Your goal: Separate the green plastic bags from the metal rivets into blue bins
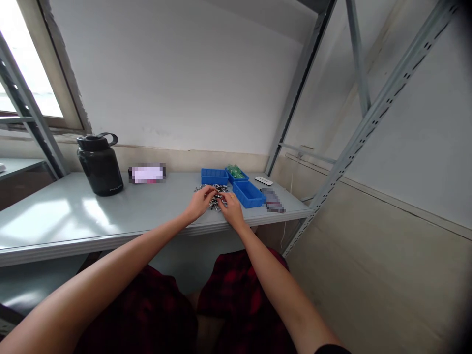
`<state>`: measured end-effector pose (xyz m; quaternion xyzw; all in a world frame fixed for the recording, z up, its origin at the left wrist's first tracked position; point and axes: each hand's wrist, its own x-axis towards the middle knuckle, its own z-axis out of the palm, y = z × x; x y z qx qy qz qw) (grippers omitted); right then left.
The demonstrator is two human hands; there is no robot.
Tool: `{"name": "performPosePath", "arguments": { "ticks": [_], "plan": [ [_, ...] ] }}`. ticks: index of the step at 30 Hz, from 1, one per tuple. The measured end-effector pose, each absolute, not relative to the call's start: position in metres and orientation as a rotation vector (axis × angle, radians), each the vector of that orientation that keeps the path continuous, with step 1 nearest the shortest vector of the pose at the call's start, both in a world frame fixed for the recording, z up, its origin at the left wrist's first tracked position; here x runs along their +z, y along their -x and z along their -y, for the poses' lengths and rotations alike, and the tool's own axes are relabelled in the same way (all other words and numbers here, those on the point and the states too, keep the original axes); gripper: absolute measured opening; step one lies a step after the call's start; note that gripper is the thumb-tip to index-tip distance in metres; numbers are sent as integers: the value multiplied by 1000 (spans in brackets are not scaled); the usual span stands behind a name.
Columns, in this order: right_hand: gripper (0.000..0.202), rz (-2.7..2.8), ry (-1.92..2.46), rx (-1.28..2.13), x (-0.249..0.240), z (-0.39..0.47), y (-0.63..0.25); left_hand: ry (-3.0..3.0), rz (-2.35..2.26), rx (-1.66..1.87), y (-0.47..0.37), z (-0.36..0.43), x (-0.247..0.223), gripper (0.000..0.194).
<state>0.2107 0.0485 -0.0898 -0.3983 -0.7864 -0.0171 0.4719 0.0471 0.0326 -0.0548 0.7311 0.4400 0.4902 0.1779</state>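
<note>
A pile of small, shiny metal pieces, like screws or pins, lies on the grey shelf top in front of me. Over its left side my left hand has its fingers bent and thumb and fingertips brought together. My right hand, with a ring on one finger, is close by on the right, its fingers also curled and pinched at the pile. The fingertips of both hands nearly meet. Whatever they pinch is too small to make out. A blue tray stands just right of my right hand.
Behind the pile are another blue tray and a blue tray with green pieces. A white flat object and a blurred-out item lie right. Left stand a dark bottle and a blurred bright screen. Metal posts frame the shelf.
</note>
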Motion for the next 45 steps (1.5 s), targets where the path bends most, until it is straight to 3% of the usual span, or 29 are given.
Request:
{"name": "performPosePath", "arguments": {
  "ticks": [9, 16, 32, 45],
  "plan": [
    [27, 1859, 967, -130, -85, -45, -206, -2299, -1268, 1298, -29, -46, -50, 32],
    [27, 1906, 914, -80, -86, -40, -206, -2276, -1336, 1124, -33, -48, -51, 20],
    [29, 1847, 1011, 12, -92, -45, -203, -1758, -1161, 1475, -57, -55, -81, 28],
    [25, 1847, 1017, 9, -93, -46, -205, -1652, -1165, 1475, -55, -54, -81, 31]
  ]
}}
